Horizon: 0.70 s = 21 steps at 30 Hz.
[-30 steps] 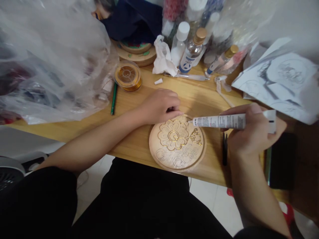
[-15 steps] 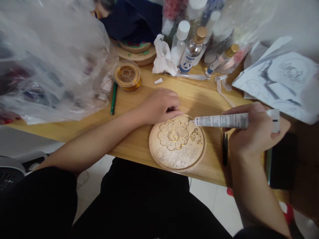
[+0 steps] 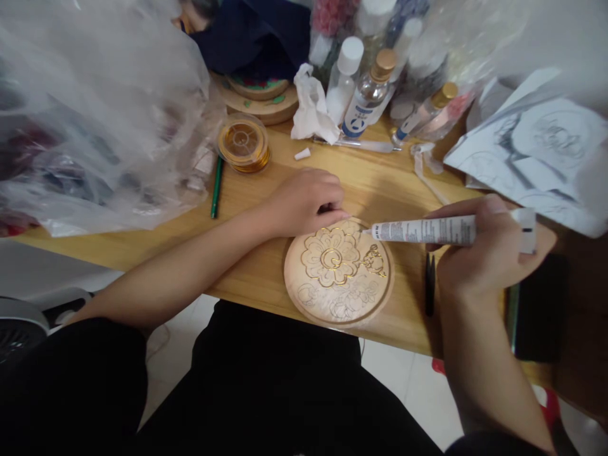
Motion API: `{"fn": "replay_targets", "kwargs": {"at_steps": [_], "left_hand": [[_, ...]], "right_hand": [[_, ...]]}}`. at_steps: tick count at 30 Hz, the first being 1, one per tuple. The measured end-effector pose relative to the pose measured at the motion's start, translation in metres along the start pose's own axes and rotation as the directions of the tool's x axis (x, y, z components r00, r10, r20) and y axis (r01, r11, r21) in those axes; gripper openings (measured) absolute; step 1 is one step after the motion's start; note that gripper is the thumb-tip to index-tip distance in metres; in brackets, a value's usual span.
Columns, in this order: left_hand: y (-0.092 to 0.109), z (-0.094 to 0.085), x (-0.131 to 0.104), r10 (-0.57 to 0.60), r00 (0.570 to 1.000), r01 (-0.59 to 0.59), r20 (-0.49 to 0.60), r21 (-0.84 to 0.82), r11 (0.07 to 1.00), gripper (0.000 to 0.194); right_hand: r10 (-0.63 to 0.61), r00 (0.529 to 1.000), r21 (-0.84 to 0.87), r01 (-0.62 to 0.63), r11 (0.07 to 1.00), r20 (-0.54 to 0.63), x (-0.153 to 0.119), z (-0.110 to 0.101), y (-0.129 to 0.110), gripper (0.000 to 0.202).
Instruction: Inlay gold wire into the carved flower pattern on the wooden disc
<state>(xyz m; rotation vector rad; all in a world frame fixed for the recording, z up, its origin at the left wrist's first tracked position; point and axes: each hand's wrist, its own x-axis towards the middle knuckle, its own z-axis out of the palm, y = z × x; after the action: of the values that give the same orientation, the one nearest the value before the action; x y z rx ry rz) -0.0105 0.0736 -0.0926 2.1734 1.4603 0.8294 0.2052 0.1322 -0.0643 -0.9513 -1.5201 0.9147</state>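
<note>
A round wooden board [image 3: 316, 301] lies on the table, with a drawn flower pattern partly outlined in gold wire. My left hand [image 3: 308, 199] rests at its upper left rim, fingers curled and thumb against the edge. I make out nothing inside that hand; its fingertips are partly hidden. My right hand [image 3: 484, 253] grips a white glue tube [image 3: 422, 230] held nearly level. The tube's thin nozzle points left, at the board's upper right, just above a small gold wire figure [image 3: 373, 261]. Whether the nozzle touches the wood I cannot tell.
Black tweezers [image 3: 430, 285] and a dark phone [image 3: 539, 310] lie by my right wrist. A gold wire spool [image 3: 243, 142], green pencil [image 3: 216, 189] and small white cap [image 3: 302, 154] lie beyond my left arm. Bottles [image 3: 363, 101], papers [image 3: 546, 145] and a plastic bag [image 3: 104, 120] line the back.
The glue tube and my right hand have shifted very slightly to the right. My left hand and the board stay in place.
</note>
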Motion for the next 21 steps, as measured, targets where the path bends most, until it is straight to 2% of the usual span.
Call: {"fn": "replay_targets", "kwargs": {"at_steps": [12,21], "left_hand": [[0.0011,-0.0004,0.0001,-0.050,0.999,0.050,0.022,0.013,0.999,0.032],[-0.0012,0.0004,-0.0005,0.013,1.000,-0.013,-0.007,-0.007,1.000,0.033]], "right_hand": [[-0.009,1.000,-0.036,0.010,0.999,0.013,-0.0012,-0.0003,-0.0025,0.032],[-0.020,1.000,-0.046,0.020,0.999,-0.001,-0.0014,-0.0007,-0.0027,0.033]]}}
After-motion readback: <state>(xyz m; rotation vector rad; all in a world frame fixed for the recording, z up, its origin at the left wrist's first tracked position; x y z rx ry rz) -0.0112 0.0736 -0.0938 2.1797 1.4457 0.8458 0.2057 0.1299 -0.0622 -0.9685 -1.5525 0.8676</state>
